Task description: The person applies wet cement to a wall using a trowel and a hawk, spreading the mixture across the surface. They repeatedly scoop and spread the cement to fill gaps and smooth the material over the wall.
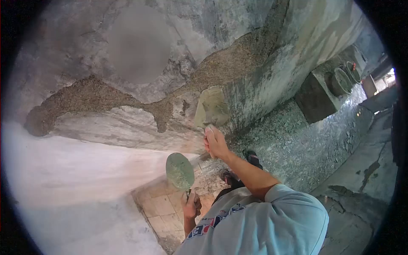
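Note:
My left hand [192, 205] is closed round the handle of a round pan [180, 171], which holds some greenish-grey mortar and is held out over the tiled floor. Higher up, my right hand [215, 142] grips the handle of a tool whose blade is hard to make out. It is right below a smooth, damp greenish patch [212, 106] on the wall. Around that patch runs a rough brown strip [238, 59] of exposed surface, with worn grey plaster on both sides.
Rubble [289, 144] covers the ground beside my feet. At the right, buckets [341, 81] stand by a dark block [315, 98]. Floor tiles [161, 208] lie below the pan, next to a pale wall [85, 170]. A cracked slab [361, 182] is at the lower right.

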